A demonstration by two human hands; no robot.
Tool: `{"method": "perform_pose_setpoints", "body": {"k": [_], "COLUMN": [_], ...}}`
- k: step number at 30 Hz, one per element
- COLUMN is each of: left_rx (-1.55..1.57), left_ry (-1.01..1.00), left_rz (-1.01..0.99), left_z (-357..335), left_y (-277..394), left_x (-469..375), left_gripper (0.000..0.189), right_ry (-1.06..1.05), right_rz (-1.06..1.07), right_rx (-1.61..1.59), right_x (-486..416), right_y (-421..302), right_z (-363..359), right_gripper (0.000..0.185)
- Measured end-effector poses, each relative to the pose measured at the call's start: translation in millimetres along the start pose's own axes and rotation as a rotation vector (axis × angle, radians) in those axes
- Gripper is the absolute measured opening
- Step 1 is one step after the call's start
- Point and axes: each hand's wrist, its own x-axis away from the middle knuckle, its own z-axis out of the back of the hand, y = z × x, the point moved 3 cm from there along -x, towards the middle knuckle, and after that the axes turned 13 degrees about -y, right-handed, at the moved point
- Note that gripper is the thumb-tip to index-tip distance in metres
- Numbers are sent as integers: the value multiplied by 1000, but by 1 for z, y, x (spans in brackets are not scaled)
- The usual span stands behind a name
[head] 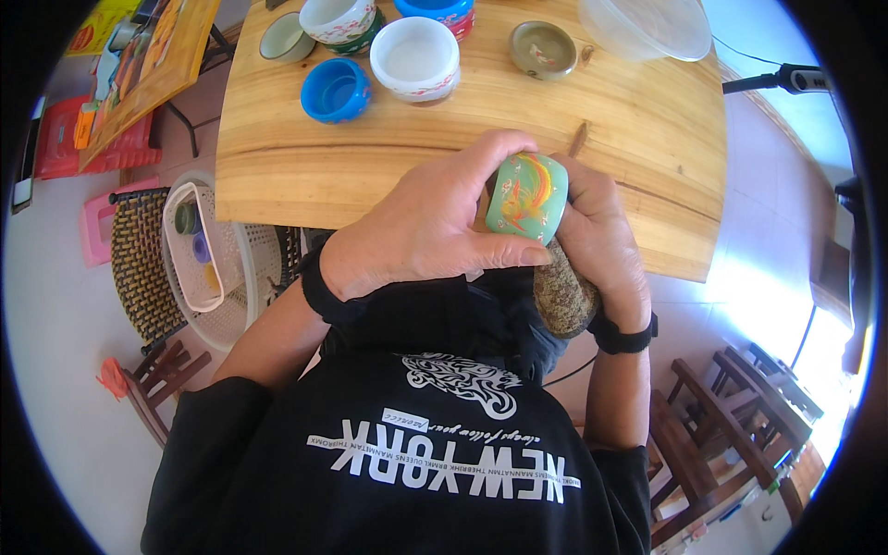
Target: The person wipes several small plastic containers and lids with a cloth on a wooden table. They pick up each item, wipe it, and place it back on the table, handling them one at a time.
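A small green cup point(528, 198) with a painted orange and yellow figure is held up over the near edge of the wooden table, tipped so its painted side faces the camera. My left hand point(444, 215) grips it from the left, the thumb along its lower edge and the fingers over its top. At its right side is my right hand point(600, 222), curled, partly hidden behind the cup. A brown, rough-textured cloth point(563, 295) hangs down from my right hand, under the cup.
On the wooden table point(298, 166) stand a blue cup point(336, 90), stacked white bowls point(415, 59), a brownish dish point(543, 50) and a clear plastic tub point(649, 24). A white basket point(239, 312) with a smaller bin stands at the left; wooden stools point(721, 416) are at the lower right.
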Motion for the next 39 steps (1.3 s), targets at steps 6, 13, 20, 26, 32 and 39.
{"method": "perform_pose_setpoints", "body": {"k": [6, 13, 20, 26, 32, 39], "left_rx": [304, 598, 685, 757, 195, 72], "left_ry": [18, -103, -149, -184, 112, 118], "left_rz": [140, 209, 215, 258, 25, 59], "left_z": [0, -1, 2, 4, 5, 10], "left_y": [-2, 0, -2, -4, 8, 19], "left_x": [1, 6, 10, 14, 13, 26], "left_gripper": [70, 61, 46, 47, 59, 57], "right_ry": [27, 54, 51, 104, 196, 159], "right_rz": [86, 216, 174, 159, 104, 95], "right_rx": [187, 420, 345, 306, 383, 367], "right_x": [2, 4, 10, 13, 9, 8], "right_y": [-11, -22, -29, -36, -35, -43], "right_z": [-2, -2, -4, -4, -6, -14], "right_gripper": [16, 16, 20, 18, 18, 19]}}
